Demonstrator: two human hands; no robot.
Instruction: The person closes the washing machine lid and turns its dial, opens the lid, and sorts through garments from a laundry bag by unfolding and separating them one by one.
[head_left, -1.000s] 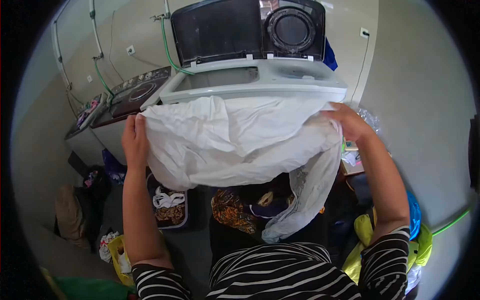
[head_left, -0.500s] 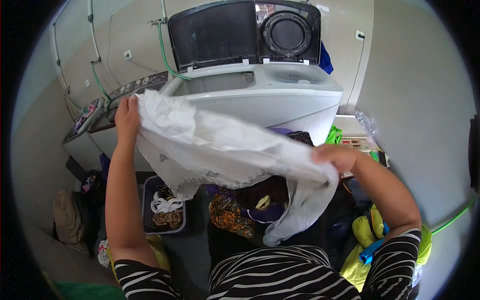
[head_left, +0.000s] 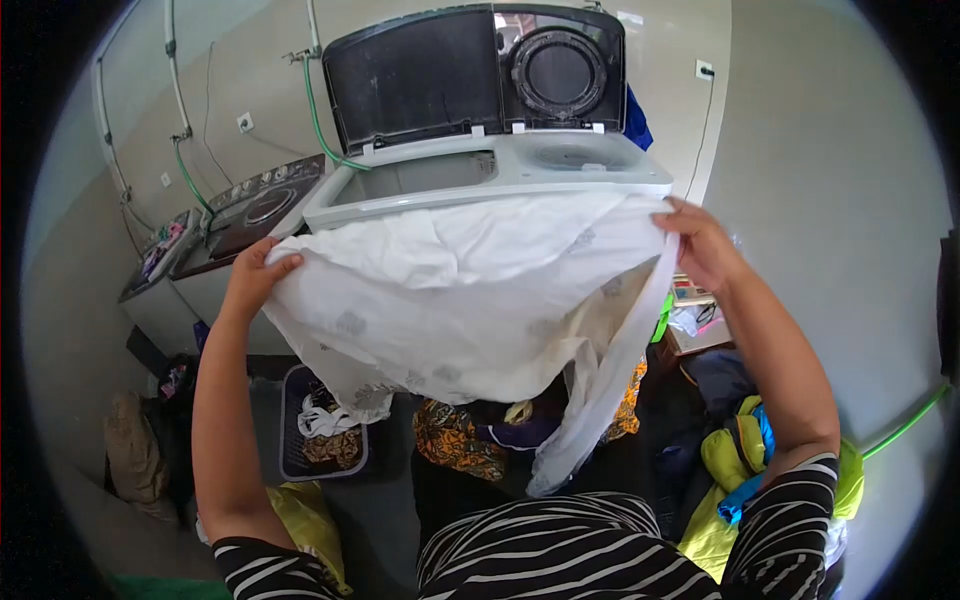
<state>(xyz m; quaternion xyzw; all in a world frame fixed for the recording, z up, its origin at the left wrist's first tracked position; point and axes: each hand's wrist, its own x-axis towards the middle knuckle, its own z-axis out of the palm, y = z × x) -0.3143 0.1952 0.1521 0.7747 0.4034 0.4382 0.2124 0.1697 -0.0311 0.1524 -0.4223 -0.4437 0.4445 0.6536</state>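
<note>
A white cloth [head_left: 440,290] with grey printed motifs hangs stretched between my two hands, in front of the washing machine. My left hand [head_left: 262,272] pinches its upper left corner. At the upper right corner, my right hand [head_left: 700,243] grips the edge, and a loose strip of the fabric falls from there toward my lap. Behind the cloth stands a twin-tub washing machine [head_left: 590,180] with both dark lids raised; the cloth covers most of its front. What exactly the cloth is, a garment or a sheet, I cannot tell.
A laundry basket [head_left: 290,455] with clothes stands on the floor at left. Orange patterned fabric [head_left: 455,440] lies below the cloth. Yellow-green clothes [head_left: 725,460] are piled at right. More washing machines [head_left: 265,205] line the left wall. A green hose [head_left: 315,110] runs into the open tub.
The white cloth has gone from slanted and bunched to spread wide and nearly level. My right hand has risen; my left hand has dropped a little.
</note>
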